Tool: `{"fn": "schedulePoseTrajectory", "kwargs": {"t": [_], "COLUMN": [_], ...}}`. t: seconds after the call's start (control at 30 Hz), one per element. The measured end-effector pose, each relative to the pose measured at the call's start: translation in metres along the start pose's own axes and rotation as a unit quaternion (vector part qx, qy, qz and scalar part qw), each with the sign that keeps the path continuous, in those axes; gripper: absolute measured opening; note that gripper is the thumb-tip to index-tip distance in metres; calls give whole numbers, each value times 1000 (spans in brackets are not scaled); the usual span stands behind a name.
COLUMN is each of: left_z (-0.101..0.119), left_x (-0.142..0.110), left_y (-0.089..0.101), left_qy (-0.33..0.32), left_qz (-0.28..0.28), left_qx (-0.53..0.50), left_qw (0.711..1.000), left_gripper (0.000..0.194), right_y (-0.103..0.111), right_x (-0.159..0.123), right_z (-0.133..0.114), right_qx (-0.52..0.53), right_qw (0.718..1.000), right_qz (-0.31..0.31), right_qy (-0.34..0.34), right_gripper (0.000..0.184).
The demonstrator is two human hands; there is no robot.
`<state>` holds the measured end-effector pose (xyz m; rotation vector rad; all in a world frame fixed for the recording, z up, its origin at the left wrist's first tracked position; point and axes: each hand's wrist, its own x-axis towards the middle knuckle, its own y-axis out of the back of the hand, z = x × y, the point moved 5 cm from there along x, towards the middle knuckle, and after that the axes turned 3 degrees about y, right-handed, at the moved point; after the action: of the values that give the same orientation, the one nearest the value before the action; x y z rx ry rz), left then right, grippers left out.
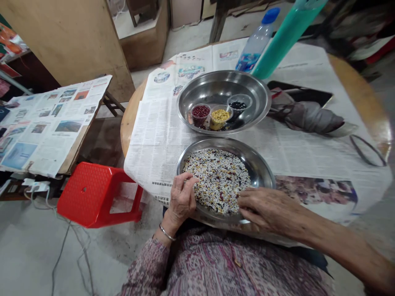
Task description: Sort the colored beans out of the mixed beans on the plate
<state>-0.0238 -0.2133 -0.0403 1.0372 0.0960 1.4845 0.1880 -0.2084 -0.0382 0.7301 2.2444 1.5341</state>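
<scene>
Just ahead of both hands: the near steel pan (262,172) of mixed beans (219,179).

The left hand (182,199), fingers pinched together at the heap's left edge, is nearer; the right hand (268,209) lies flat, holding nothing, on the near-right rim. Three sorting cups sit beyond.

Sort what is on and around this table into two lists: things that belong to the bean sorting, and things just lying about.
In use: left hand, right hand, near pan of mixed beans, far pan, red bean cup, yellow bean cup, black bean cup.

Lying about: water bottle, green cylinder, glasses, red stool.
</scene>
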Motion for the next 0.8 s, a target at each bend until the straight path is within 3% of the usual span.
{"fn": "schedulePoseTrajectory", "kwargs": {"t": [0.1,0.3,0.4,0.6,0.7,0.8], "left_z": [0,0,0,0,-1,-4], "left_x": [0,-1,0,1,-1,-3], "left_y": [0,0,1,1,0,-1], "left_qy": [2,3,4,-1,1,4], "left_qz": [1,-1,2,8,17,19], "left_qx": [-1,-3,-5,-8,-15,-13], "left_qw": [1000,1000,1000,1000,1000,1000], "left_gripper": [32,33,33,31,32,32], "right_y": [-6,9,13,3,-4,-10], "right_x": [8,42,64,111,123,118], "right_z": [2,7,12,19,8,-5], "right_qx": [-8,-9,-11,-63,-30,10], "right_qw": [1000,983,976,975,988,996], "right_qz": [5,178,208,182,144,85], "right_qy": [-10,-48,-66,-114,-51,35], "right_gripper": [24,31,30,36,28,19]}}
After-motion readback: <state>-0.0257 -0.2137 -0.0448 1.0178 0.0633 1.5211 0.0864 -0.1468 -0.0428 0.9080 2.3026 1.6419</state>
